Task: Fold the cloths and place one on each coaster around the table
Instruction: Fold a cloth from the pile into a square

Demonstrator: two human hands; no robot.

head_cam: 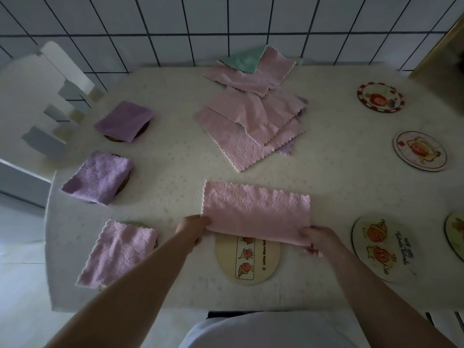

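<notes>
Both hands hold one pink cloth (pixel 256 212) that is folded into a long strip. The left hand (pixel 192 228) pinches its near left corner and the right hand (pixel 317 237) grips its near right corner. The strip lies on the table (pixel 339 187), and its near edge covers the top of a coaster (pixel 247 259). Three folded cloths (pixel 99 177) lie on coasters at the left. A pile of unfolded cloths (pixel 251 114) is at the far side, and bare coasters (pixel 381 247) lie at the right.
</notes>
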